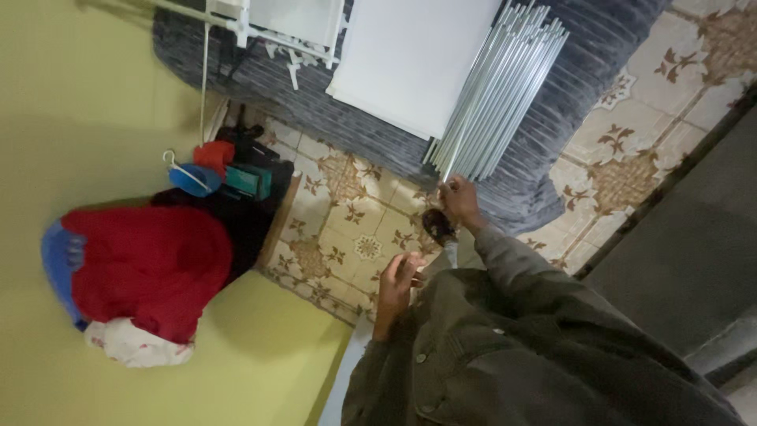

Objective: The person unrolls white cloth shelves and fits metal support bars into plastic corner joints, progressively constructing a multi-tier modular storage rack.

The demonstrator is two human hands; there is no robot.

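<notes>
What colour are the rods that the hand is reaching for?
The rods are silvery grey metal, bundled on a dark blue-grey ribbed cover; head view.

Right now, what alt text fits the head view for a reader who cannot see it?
One hand touches the end of a bundle of metal tubes lying with a white panel on a grey ribbed blanket; the other hand is raised near the olive jacket. Patterned floor tiles show below.

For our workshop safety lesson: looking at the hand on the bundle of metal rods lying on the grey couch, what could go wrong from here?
1. The right hand grips only the end of the bundle of loose silver metal rods; they could fan out and slide onto the patterned tile floor.
2. The long rods could scrape the flat white panels beside them on the grey ribbed couch.
</notes>
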